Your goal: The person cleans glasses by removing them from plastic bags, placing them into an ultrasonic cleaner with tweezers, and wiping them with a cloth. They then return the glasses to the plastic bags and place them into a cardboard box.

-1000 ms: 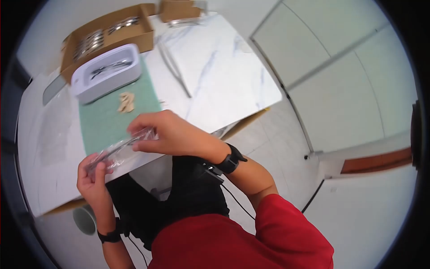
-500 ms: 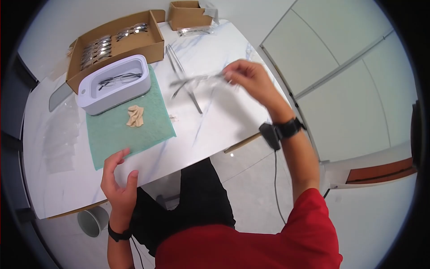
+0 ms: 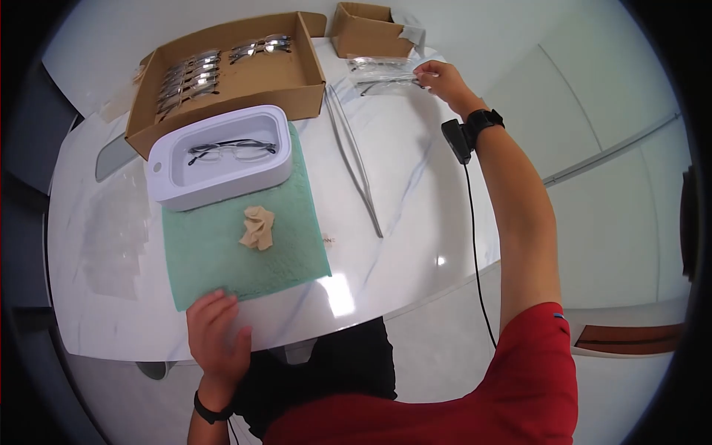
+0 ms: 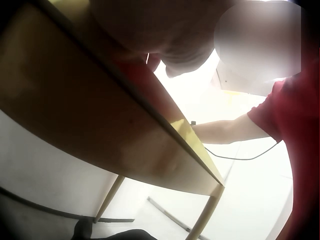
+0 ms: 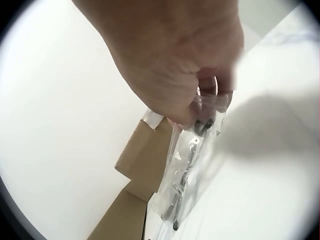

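Observation:
At the far right of the table, my right hand [image 3: 445, 83] pinches one end of a clear plastic bag holding a pair of eyeglasses [image 5: 182, 170]. The bag lies low over the white tabletop, just in front of another bagged pair of eyeglasses [image 3: 371, 64]. My left hand [image 3: 217, 337] is at the table's front edge by the green towel [image 3: 211, 259], fingers loosely bent and holding nothing. On the towel stands a lavender-white cleaner basin [image 3: 230, 193] with eyeglasses [image 3: 236, 150] inside. A crumpled beige cloth [image 3: 257, 228] lies before it.
Behind the basin, a cardboard tray [image 3: 308, 107] holds several eyeglasses. A smaller cardboard box [image 3: 367, 38] stands at the back right. Long grey tweezers [image 3: 352, 159] lie mid-table. Flat clear bags [image 3: 111, 256] are spread at the left. A cable [image 3: 475, 259] trails from the right wrist.
My right hand has carried the bagged eyeglasses from the front of the table to the far right. The left hand has let go of the bag and come down at the towel's edge.

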Available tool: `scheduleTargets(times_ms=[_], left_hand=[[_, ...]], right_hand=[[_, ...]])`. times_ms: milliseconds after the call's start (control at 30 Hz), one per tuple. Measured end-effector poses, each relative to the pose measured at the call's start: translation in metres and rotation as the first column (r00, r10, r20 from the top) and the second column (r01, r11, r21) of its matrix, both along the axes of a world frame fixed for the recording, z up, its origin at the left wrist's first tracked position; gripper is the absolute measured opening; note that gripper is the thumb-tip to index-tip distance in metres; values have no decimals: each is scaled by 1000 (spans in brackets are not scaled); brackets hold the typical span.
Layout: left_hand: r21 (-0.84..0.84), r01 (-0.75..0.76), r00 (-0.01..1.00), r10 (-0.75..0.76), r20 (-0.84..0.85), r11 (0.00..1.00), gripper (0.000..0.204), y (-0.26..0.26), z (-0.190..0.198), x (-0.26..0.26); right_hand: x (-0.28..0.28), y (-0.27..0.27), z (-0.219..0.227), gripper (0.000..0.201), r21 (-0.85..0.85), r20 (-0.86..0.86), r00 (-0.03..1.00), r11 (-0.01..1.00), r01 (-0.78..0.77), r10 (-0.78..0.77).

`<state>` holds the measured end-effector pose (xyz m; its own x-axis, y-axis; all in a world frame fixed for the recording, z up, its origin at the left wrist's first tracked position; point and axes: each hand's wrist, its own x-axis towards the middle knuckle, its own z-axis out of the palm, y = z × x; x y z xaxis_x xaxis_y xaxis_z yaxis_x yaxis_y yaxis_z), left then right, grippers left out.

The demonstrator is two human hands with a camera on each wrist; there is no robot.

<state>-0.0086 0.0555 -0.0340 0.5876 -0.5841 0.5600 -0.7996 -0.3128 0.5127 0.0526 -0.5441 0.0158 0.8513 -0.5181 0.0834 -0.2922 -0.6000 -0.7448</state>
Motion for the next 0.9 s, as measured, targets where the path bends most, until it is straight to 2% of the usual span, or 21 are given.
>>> scheduleTargets(times_ms=[67,333,400,433,467,533,600,633,667,767,900], left_hand=[[6,-12,1000,12,-26,1000,22,0,0,0],[76,5,996,2,-92,997,18,2,1,-1],[74,9,995,-2,-100,997,17,4,-1,0],[67,8,995,-2,-96,998,18,4,-2,0],[60,8,996,-3,-92,998,18,4,-2,0],[47,13,996,-9,-90,999,17,3,-2,1],[35,11,995,-8,-96,999,17,3,1,1],[29,7,995,-4,-101,1000,16,2,2,2],[27,1,994,2,-105,1000,16,2,3,2],[-9,5,994,-6,-112,1000,17,2,6,2],[-74,16,995,-23,-99,997,18,2,2,2]], right_hand=[[16,-19,-13,17,-97,-15,999,995,33,-35],[41,-54,-49,21,-136,81,992,985,107,-97],[42,-51,-52,25,-219,76,986,963,160,-147],[42,-48,-50,28,-260,76,982,947,187,-173],[41,-47,-51,29,-375,125,974,900,221,-187],[37,-54,-55,33,-578,228,955,763,289,-188],[26,-54,-50,35,-596,244,955,750,286,-170],[20,-44,-46,34,-528,292,936,782,331,-199],[14,-36,-40,36,-429,312,940,862,270,-139],[-13,48,-2,39,-212,298,947,960,185,-117],[-52,143,25,41,-191,74,996,981,-33,48]])
